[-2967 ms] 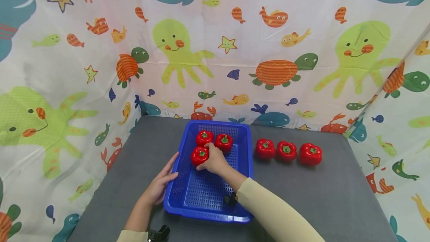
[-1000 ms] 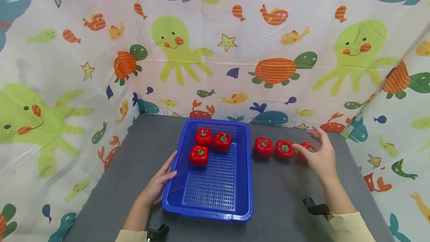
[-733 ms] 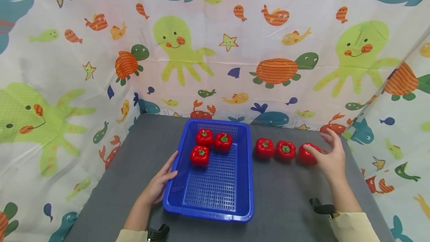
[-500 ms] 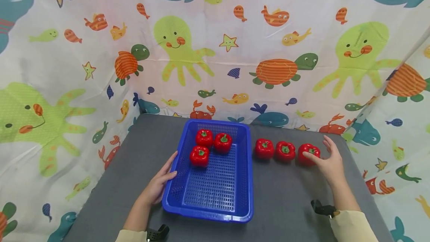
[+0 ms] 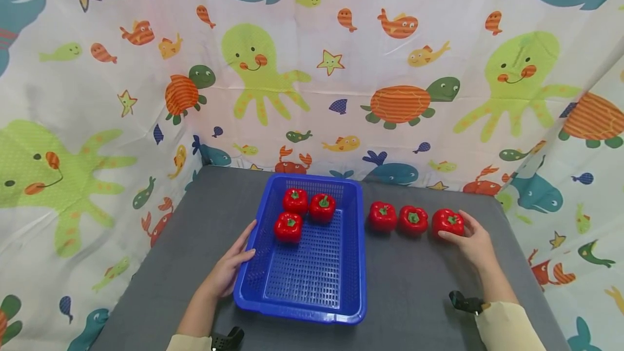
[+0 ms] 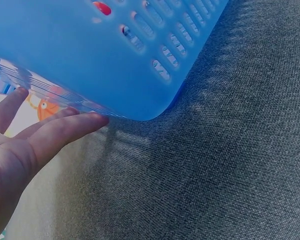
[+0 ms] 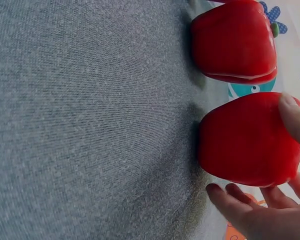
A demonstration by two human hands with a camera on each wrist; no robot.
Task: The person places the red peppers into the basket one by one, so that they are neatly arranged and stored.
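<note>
Three red bell peppers stand in a row on the grey table right of the blue basket (image 5: 299,310). My right hand (image 5: 475,245) is at the rightmost bell pepper (image 5: 447,223), thumb on its near side and fingers round its right side. In the right wrist view the thumb lies on that bell pepper (image 7: 250,142), while some lower fingertips stand apart from it. The middle bell pepper (image 5: 413,220) is beside it. My left hand (image 5: 226,270) rests against the basket's left wall; the left wrist view shows its fingers (image 6: 65,131) fairly straight against the outside.
Inside the basket, three more red bell peppers sit toward the back left, one of them the front bell pepper (image 5: 288,227). The leftmost table bell pepper (image 5: 382,216) stands close to the basket's right wall. A sea-animal curtain (image 5: 312,140) borders the table (image 5: 409,291).
My right hand moved from the basket over to the table row, then lowered and closed in around the rightmost bell pepper. The left hand stayed at the basket's left wall.
</note>
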